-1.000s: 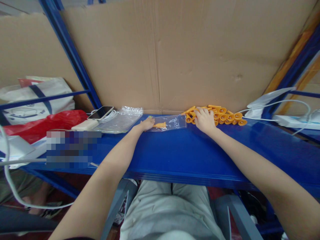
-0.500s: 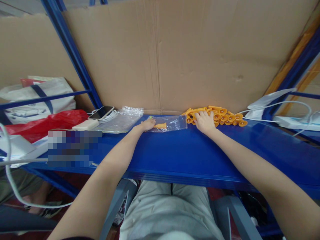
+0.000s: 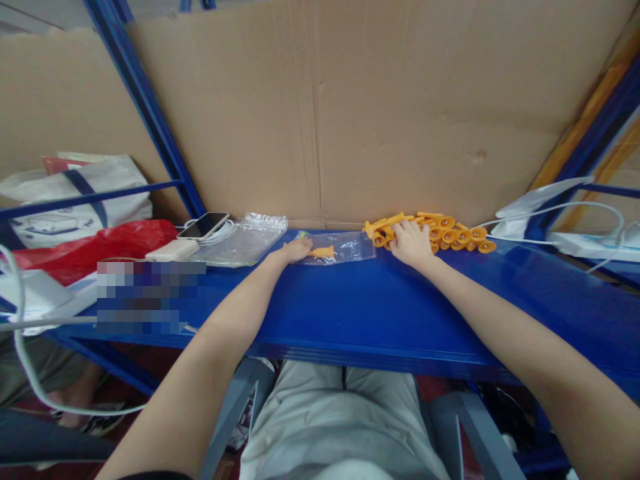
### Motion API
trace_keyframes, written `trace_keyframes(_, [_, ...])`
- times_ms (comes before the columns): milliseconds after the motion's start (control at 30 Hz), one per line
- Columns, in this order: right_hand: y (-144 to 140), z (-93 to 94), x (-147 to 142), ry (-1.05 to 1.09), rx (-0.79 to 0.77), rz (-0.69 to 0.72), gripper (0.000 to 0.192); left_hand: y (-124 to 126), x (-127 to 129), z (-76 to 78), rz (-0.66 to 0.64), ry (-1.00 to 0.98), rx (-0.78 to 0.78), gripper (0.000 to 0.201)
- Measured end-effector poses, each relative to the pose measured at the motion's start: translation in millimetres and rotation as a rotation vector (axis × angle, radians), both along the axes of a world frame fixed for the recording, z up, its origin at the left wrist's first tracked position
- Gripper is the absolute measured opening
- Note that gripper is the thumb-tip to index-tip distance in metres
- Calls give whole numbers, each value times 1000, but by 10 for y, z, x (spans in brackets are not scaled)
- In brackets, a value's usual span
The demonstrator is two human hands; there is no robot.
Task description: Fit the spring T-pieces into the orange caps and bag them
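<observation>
Near the back of the blue table, my left hand (image 3: 299,250) is closed around the narrow end of an orange trumpet-shaped plastic piece (image 3: 324,252). That piece lies over or inside a clear plastic bag (image 3: 354,247); I cannot tell which. A small patch of colour shows just above my left fingers. Further right, my right hand (image 3: 413,241) lies palm down on the front of a pile of similar orange trumpet-shaped pieces (image 3: 449,236). Its fingers are a little apart and curve over the pieces, with the fingertips partly hidden among them.
A cardboard sheet (image 3: 400,107) stands behind the blue table (image 3: 360,313). To the left are a stack of clear bags (image 3: 245,243), a phone (image 3: 204,225), a white charger block (image 3: 173,250) and a red bag (image 3: 115,243). White cables (image 3: 600,205) lie at the right.
An orange piece at the left end of the pile has shifted left and now tilts over the bag's edge. My right hand has barely moved; my left hand stays in place.
</observation>
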State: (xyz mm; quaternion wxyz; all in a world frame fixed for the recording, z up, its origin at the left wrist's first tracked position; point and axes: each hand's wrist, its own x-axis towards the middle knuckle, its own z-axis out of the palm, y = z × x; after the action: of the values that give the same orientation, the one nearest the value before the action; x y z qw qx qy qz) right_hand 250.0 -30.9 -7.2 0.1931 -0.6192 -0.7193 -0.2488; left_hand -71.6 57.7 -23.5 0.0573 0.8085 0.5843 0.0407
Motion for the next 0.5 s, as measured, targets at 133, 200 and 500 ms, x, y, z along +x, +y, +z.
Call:
trace_keyframes(133, [60, 160, 4, -6, 85, 55, 42, -68, 54, 50, 69, 36, -43, 57])
trace_keyframes(200, [143, 233, 5, -19, 101, 85, 45, -102, 75, 73, 83, 39, -54, 58])
trace_keyframes(500, [595, 307, -116, -60, -303, -28, 52, -199, 101, 142, 95, 60, -60, 59])
